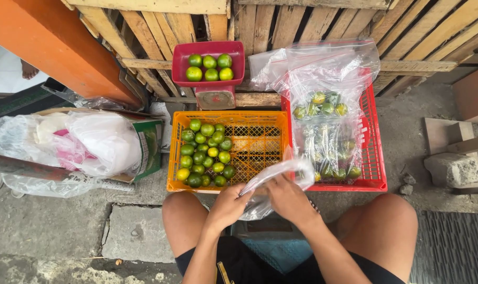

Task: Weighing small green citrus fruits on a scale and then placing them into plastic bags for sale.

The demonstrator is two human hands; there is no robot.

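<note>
Plastic bag (281, 176) between both hands (260, 202) (fingers curled)

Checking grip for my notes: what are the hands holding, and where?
Both the left hand and the right hand hold a clear plastic bag, gripping it at its near end.

place: open-air street stall for fruit, set at ground level
ground: rough concrete and broken paving (54, 226) along the bottom of the frame
backdrop: wall of slatted wooden pallets (281, 26) across the top
weighing: red scale (210, 76) at upper centre, its tray filled with green limes
stock: orange plastic crate (260, 142) at centre, limes (206, 153) heaped in its left half
packed goods: red crate (374, 158) at right, clear bags of limes (328, 131) laid in it
supplies: cardboard box of plastic bags (91, 142) at left
</note>
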